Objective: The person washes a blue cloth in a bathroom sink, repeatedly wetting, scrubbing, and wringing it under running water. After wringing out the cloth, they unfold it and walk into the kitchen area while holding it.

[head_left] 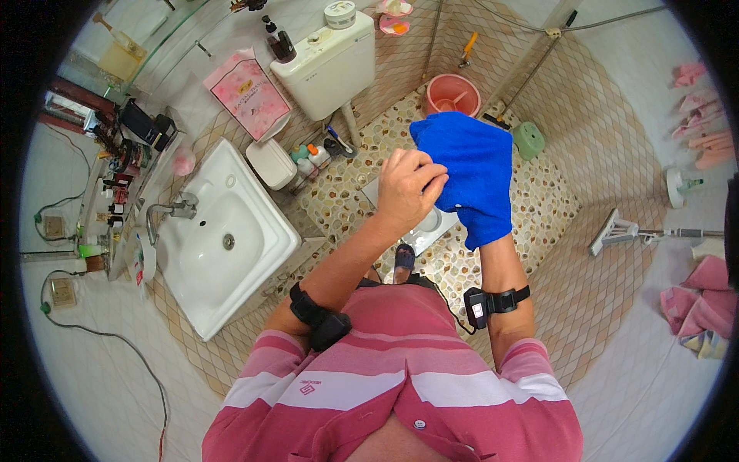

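A bright blue cloth (473, 167), towel-like, hangs in front of me above the pebble-patterned floor. At its left edge my left hand (407, 185) has its fingers curled, with thumb and fingertips pinching the fabric. The cloth covers my right hand entirely; only the bare right forearm (502, 265) comes out below it. How the right fingers are set cannot be seen. A small pale spot (459, 205) shows near the lower part of the cloth. Below the hands, a white squat toilet (430, 228) is partly hidden by the cloth and my left arm.
A white washbasin (225, 242) with a faucet (183, 208) is at left. Behind it are a toilet cistern (329, 69) and a lidded bin (271, 163). Beyond the cloth stand a pink bucket (453, 86) and a green stool (528, 140). A squeegee mop (612, 231) is by the right wall.
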A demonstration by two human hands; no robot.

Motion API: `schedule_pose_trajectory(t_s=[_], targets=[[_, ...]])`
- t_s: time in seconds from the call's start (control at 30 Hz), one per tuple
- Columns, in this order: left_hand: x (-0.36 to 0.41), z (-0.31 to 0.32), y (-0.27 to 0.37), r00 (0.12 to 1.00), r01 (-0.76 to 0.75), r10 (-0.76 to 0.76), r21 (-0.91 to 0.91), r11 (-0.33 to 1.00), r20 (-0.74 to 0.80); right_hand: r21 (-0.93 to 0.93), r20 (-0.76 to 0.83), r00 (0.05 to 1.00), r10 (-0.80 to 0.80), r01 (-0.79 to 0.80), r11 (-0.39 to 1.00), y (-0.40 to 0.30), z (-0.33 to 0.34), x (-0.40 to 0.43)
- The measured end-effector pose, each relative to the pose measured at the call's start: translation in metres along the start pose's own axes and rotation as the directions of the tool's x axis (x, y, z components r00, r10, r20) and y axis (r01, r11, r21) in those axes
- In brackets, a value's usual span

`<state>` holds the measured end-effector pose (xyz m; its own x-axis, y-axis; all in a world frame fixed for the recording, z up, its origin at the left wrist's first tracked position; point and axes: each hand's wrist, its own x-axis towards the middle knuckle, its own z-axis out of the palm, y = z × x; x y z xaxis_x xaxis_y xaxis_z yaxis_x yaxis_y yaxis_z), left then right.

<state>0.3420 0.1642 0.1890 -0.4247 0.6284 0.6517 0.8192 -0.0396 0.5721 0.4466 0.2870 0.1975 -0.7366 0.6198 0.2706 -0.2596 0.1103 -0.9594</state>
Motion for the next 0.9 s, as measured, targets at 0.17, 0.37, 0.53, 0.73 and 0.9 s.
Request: schedule_pose_trajectory(t_s=[0.17,0.37,0.53,0.73,0.9], targets=[[-0.001,0.006,0.007,1.000,-0.001,0.001,0.040,0.999,0.013,0.140,-0.020,0.996,0.083,-0.080,0.987,0.009,0.004,-0.001],[-0.002,0.000,-0.004,0.996,0.053,-0.048,0.068,0.996,-0.070,-0.022,0.031,0.999,0.014,-0.013,1.000,0.000,0.004,0.005],[-0.002,-0.006,-0.007,0.997,0.038,-0.039,-0.010,0.999,-0.073,0.036,0.025,1.000,0.018,-0.018,0.999,-0.006,0.008,0.008],[-0.006,0.004,0.005,0.999,0.028,-0.028,-0.014,1.000,0.031,0.149,-0.022,0.996,0.085,-0.080,0.986,-0.009,0.017,0.005],[-0.013,-0.004,-0.015,0.991,0.129,-0.130,-0.027,0.991,-0.034,-0.169,0.098,0.983,-0.152,0.167,0.971,-0.021,0.012,0.011]])
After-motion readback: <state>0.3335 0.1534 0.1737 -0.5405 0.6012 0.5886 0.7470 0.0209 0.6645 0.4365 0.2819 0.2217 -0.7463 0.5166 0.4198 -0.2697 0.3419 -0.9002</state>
